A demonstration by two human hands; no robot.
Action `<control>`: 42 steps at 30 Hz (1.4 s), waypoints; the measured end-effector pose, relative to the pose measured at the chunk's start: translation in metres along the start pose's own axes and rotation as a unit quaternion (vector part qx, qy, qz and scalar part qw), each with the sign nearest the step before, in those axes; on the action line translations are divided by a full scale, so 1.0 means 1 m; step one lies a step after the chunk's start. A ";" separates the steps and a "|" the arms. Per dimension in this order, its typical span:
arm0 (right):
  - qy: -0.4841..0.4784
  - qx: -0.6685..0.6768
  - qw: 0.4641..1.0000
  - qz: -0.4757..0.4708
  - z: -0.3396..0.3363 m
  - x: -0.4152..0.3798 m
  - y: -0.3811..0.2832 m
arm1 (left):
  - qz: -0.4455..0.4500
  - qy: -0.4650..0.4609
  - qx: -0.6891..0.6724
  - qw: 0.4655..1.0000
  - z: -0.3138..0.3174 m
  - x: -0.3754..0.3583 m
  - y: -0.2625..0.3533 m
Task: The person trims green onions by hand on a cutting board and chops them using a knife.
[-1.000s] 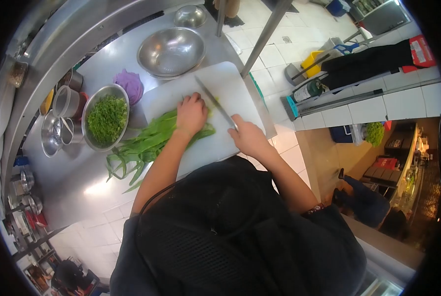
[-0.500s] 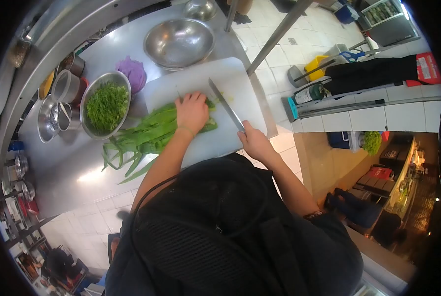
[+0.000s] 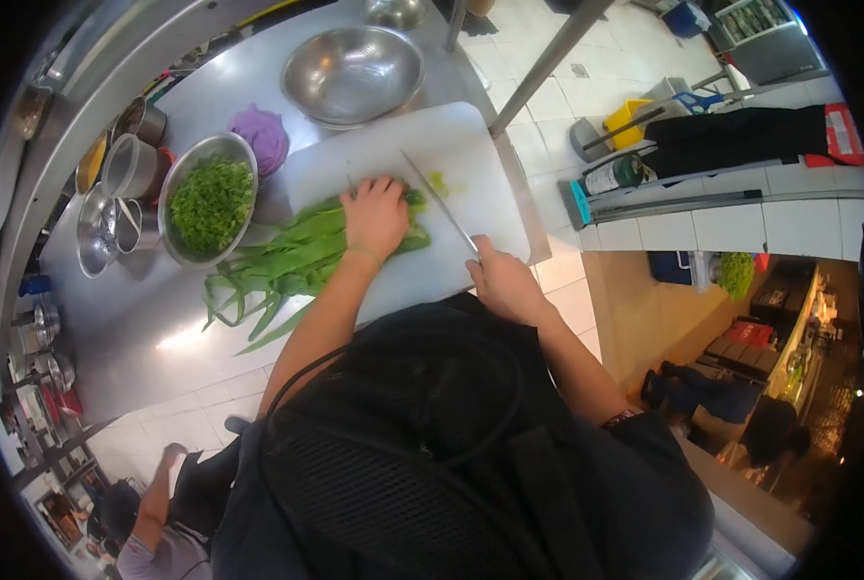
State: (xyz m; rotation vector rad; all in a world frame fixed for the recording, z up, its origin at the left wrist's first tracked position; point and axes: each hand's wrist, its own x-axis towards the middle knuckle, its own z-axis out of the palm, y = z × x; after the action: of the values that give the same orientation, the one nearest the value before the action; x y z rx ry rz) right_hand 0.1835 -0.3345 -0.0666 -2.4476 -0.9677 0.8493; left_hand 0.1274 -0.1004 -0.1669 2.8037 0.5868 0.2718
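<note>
Long green leaves (image 3: pixel 302 253) lie in a bundle across the left part of a white cutting board (image 3: pixel 480 184), their tips trailing onto the steel table. My left hand (image 3: pixel 376 218) presses down on the bundle near its cut end, fingers bent over it. A knife (image 3: pixel 439 201) is held by its handle in my right hand (image 3: pixel 505 276), the blade slanting up and left over the board, just right of the leaves. Small green scraps (image 3: pixel 440 184) lie beyond the blade. Left of the board a steel bowl (image 3: pixel 166 220) holds chopped greens (image 3: pixel 210 208).
A purple cloth (image 3: pixel 260 140) and a large steel bowl (image 3: pixel 353 79) stand behind the board. Plastic and metal containers (image 3: pixel 129 166) crowd the table's left side. A metal post (image 3: pixel 548 70) rises at the right corner. Other people are at lower left and lower right.
The knife blade has turned slightly, its tip a little further left. My left hand stays on the leaves. At lower left, a person in a grey shirt has come further into view.
</note>
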 end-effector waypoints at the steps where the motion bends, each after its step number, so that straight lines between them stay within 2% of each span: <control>1: -0.002 0.002 1.000 0.004 0.001 -0.004 -0.002 | 0.001 -0.004 -0.001 1.000 0.001 -0.001 0.001; 4: -0.021 -0.029 0.999 -0.017 0.008 -0.007 -0.007 | 0.007 0.006 -0.001 1.000 -0.001 -0.001 -0.002; 7: -0.019 -0.015 1.000 0.006 0.027 -0.003 0.006 | -0.004 -0.005 -0.010 1.000 0.002 -0.003 0.000; 9: 0.017 -0.042 0.999 -0.029 0.037 0.016 0.018 | -0.007 0.029 -0.010 0.999 0.009 0.000 -0.002; 13: 0.020 -0.032 0.998 -0.042 -0.001 0.014 -0.009 | -0.015 -0.012 -0.004 1.000 0.000 0.002 -0.002; 15: -0.018 -0.036 0.999 -0.008 -0.006 0.000 -0.013 | -0.007 -0.003 -0.025 1.000 -0.002 0.000 -0.001; 18: -0.027 -0.017 1.000 -0.001 0.038 0.010 0.018 | -0.014 0.023 -0.003 1.000 0.007 -0.001 -0.001; 19: -0.026 -0.020 0.999 0.000 0.032 0.017 0.014 | -0.015 0.025 -0.006 1.000 0.004 0.002 0.002; 22: 0.023 -0.013 0.999 -0.044 0.017 0.021 -0.003 | -0.013 -0.005 -0.010 1.000 0.001 -0.005 0.002; 24: -0.002 -0.017 0.999 -0.051 -0.002 0.012 -0.016 | -0.005 0.016 -0.017 1.000 -0.001 -0.002 0.001; 28: -0.033 -0.016 0.999 -0.011 0.029 0.012 0.007 | -0.001 0.020 -0.013 1.000 0.002 -0.005 0.002; 31: 0.023 -0.005 0.999 -0.045 0.025 0.024 -0.001 | -0.007 0.005 -0.014 1.000 0.005 -0.009 0.001; 34: 0.005 -0.026 0.999 -0.046 -0.004 0.018 -0.020 | 0.004 0.035 -0.019 0.999 0.006 -0.002 0.000; 36: -0.051 -0.008 0.999 -0.008 0.005 0.003 -0.015 | 0.002 0.046 -0.030 0.998 0.010 -0.005 -0.001; 38: -0.058 -0.016 0.998 0.009 0.033 0.012 0.002 | -0.003 0.041 -0.028 0.999 0.010 -0.007 -0.001; 40: 0.037 0.003 0.998 -0.048 0.048 0.034 0.012 | 0.000 0.039 -0.024 0.999 0.008 -0.005 0.000; 42: 0.031 0.013 0.999 -0.037 0.042 0.055 0.009 | -0.008 0.016 -0.008 1.000 0.004 -0.005 0.003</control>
State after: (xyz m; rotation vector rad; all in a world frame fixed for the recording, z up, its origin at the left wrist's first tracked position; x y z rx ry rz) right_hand 0.1922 -0.2965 -0.1251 -2.3849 -1.0124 0.7522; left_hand 0.1254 -0.1059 -0.1708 2.7830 0.6112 0.3169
